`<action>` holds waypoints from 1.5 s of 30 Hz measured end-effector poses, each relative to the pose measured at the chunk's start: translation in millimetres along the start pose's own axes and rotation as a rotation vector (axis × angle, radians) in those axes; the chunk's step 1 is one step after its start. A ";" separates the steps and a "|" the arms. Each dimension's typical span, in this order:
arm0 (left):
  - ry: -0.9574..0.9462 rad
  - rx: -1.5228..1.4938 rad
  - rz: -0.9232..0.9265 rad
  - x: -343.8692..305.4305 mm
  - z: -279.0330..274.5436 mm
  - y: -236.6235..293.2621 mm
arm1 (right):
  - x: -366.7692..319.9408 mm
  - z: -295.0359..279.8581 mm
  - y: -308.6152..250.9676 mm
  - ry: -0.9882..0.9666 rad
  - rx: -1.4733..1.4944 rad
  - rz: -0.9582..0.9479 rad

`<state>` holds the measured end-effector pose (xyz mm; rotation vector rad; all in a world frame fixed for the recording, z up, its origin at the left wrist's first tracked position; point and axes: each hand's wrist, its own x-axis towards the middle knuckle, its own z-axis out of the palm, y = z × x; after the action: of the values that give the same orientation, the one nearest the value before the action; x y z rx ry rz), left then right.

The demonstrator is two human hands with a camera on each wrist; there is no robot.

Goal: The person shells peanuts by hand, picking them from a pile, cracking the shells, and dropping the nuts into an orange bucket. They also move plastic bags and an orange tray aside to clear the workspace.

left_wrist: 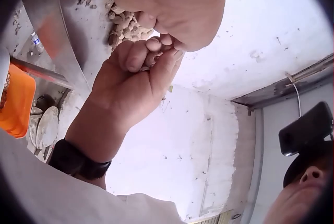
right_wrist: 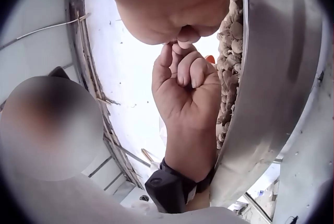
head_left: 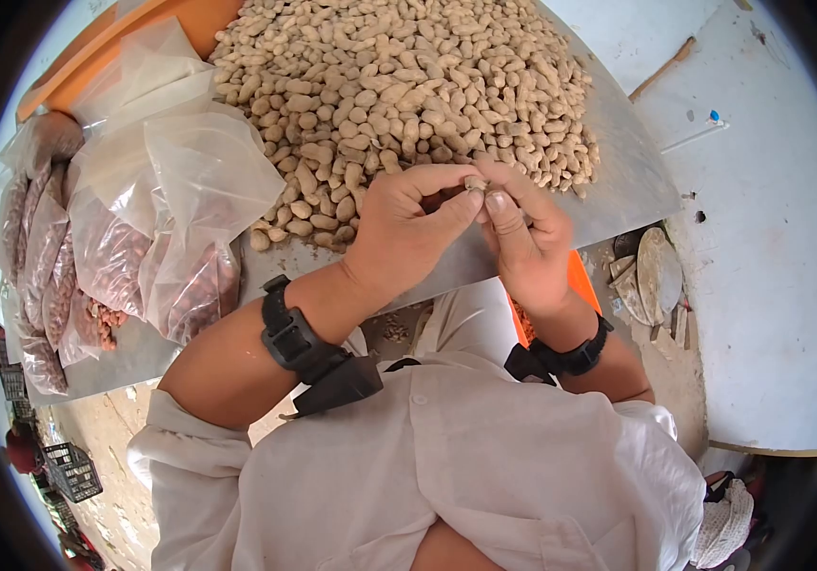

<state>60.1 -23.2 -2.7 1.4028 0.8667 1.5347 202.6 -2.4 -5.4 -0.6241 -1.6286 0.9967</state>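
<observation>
**One peanut (head_left: 475,184) up for cracking**

We hold the peanut just above the near edge of the pile of peanuts (head_left: 399,86) heaped on the counter (head_left: 629,181). Our left hand (head_left: 406,228) and right hand (head_left: 527,243) both pinch it, fingertips closed on the shell. We judge the step to be splitting it open. The next move calls for firm thumb pressure along the seam without crushing the kernels. Filled plastic bags (head_left: 180,209) lie to the left.
</observation>
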 end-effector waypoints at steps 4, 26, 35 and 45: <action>-0.043 0.124 -0.138 1.3 -4.0 9.2 | 2.2 -5.1 1.7 -0.030 -0.374 -0.242; 0.012 -0.024 -0.201 1.7 -4.8 1.7 | 7.5 2.5 -7.4 -0.041 -0.789 -0.488; -0.012 -0.010 -0.228 1.4 -5.6 -1.4 | 12.1 8.2 -1.0 0.052 -0.762 -0.540; 0.129 -0.412 -0.422 5.8 -5.9 1.0 | 17.6 17.7 9.5 0.111 -0.824 -0.552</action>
<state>54.2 -17.9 -0.2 0.7741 0.8040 1.3833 179.8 11.5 -5.7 -0.6811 -1.9391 -0.1414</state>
